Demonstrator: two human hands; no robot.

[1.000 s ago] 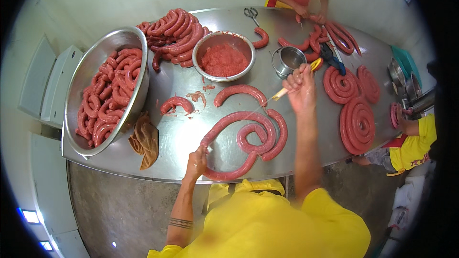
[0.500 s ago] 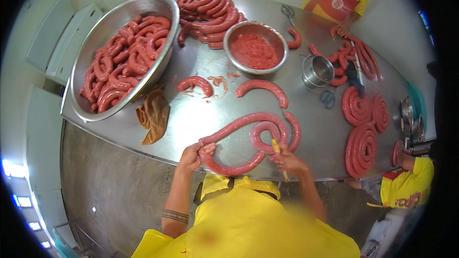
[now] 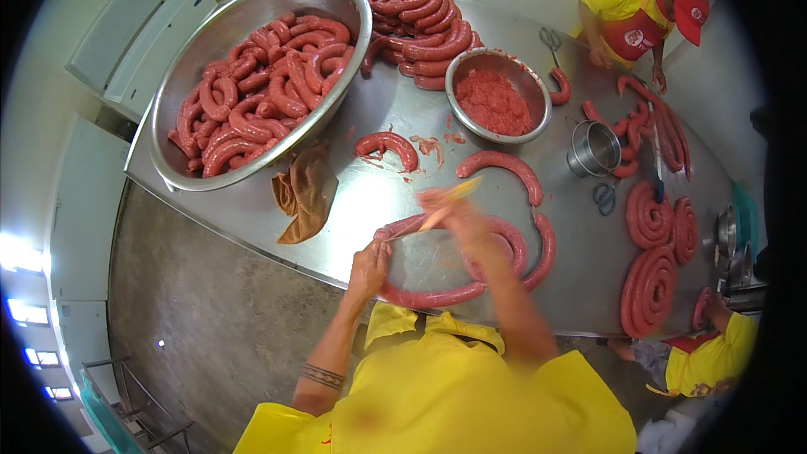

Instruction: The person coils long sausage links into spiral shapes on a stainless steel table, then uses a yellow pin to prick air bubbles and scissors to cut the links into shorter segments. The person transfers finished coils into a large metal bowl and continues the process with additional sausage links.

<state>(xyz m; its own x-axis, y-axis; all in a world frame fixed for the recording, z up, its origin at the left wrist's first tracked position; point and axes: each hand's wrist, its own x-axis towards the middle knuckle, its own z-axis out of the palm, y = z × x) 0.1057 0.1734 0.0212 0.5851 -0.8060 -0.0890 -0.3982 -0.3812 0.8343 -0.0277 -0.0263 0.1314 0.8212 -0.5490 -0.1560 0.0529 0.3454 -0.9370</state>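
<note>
Near the front edge of the steel table, my left hand (image 3: 368,269) is closed on a long pink sausage (image 3: 433,294) at the narrow spot where it loops round. My right hand (image 3: 458,223), smeared by motion, is raised over the loop with a yellow-handled tool (image 3: 462,187) in its grip. A thin string runs from the left hand toward the right one. The coiled sausage lies beneath my right hand and curves to its right. Short curved sausage pieces (image 3: 496,164) lie just behind it, beside scraps of casing.
A large basin (image 3: 172,176) of sausages, brown cloth (image 3: 298,202), piled sausages (image 3: 429,29) and bowl of minced meat (image 3: 492,105) stand around. A steel pot (image 3: 593,147), scissors (image 3: 603,199) and coils (image 3: 647,286) lie right. Two co-workers (image 3: 630,8) (image 3: 714,357) work at the table.
My right hand with the tool went from high at the right down to the table edge, then up leftward over the loop. My left hand stays on the sausage. The view has shifted.
</note>
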